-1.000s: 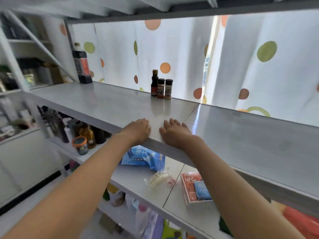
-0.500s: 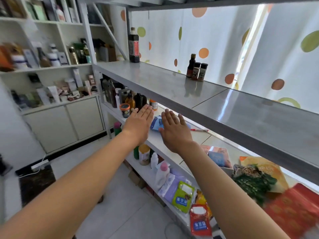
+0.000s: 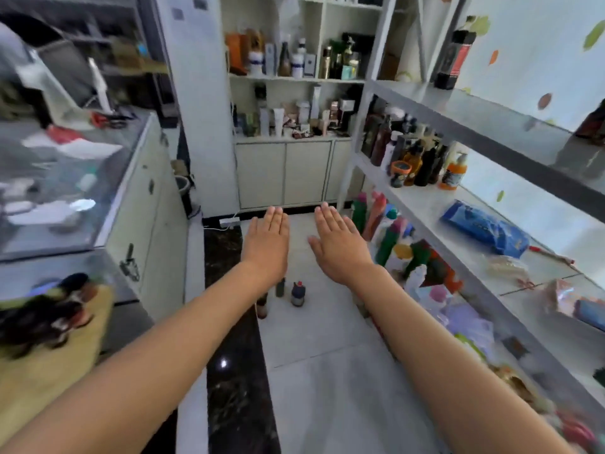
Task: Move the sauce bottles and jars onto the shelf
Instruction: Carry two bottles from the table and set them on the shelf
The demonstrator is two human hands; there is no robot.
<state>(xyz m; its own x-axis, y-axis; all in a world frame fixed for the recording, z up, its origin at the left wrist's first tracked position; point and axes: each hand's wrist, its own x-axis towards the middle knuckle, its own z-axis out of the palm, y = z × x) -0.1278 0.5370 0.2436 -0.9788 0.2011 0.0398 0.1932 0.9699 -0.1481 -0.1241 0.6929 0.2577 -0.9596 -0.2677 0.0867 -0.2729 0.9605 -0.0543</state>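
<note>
Both arms stretch out in front of me over the floor. My left hand (image 3: 267, 239) and my right hand (image 3: 339, 242) are flat, palms down, fingers straight, holding nothing. Below them three small bottles stand on the white floor tiles: a red-capped jar (image 3: 298, 293), a thin dark bottle (image 3: 280, 287) and a brown bottle (image 3: 262, 306) partly hidden by my left forearm. The grey top shelf (image 3: 497, 114) runs along the right, with a tall dark sauce bottle (image 3: 453, 60) at its far end.
The lower shelf (image 3: 425, 204) on the right carries several bottles, a blue bag (image 3: 484, 226) and packets. A glass counter (image 3: 65, 191) stands on the left. White cabinets (image 3: 284, 173) with stocked shelves above close the far end. A power strip (image 3: 229, 221) lies on the floor.
My view has swung left and down, from the top shelf to the aisle floor. Both hands left the shelf edge and now hover flat over the floor bottles.
</note>
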